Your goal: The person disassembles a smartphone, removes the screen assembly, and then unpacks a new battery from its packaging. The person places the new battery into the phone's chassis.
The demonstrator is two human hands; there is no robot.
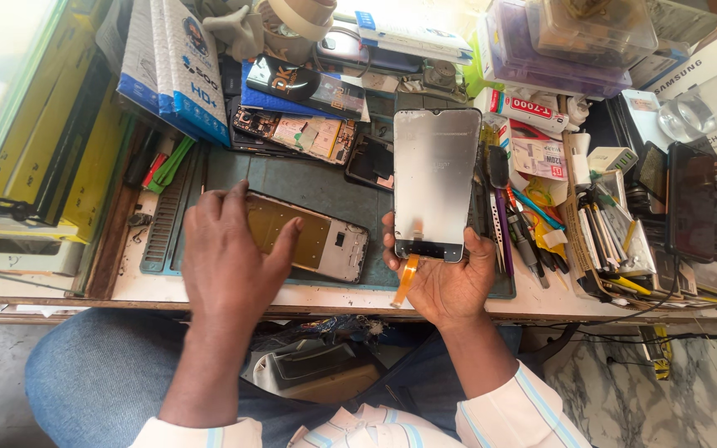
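My right hand (446,278) holds a phone display panel (435,181) upright by its lower end, its silvery back facing me and an orange flex ribbon (406,280) hanging below. My left hand (230,249) lies flat over the left part of an opened phone frame (325,242), which rests on the green work mat (292,178). The frame's gold inner plate and pale right end stick out past my fingers.
Boxed screen packs (172,62) lean at the back left beside yellow strips (60,141). Circuit boards (296,129), a tape roll (296,21), plastic boxes (570,41), tweezers and pens (524,232), and dark phones (695,199) crowd the bench. The table edge (358,311) runs in front.
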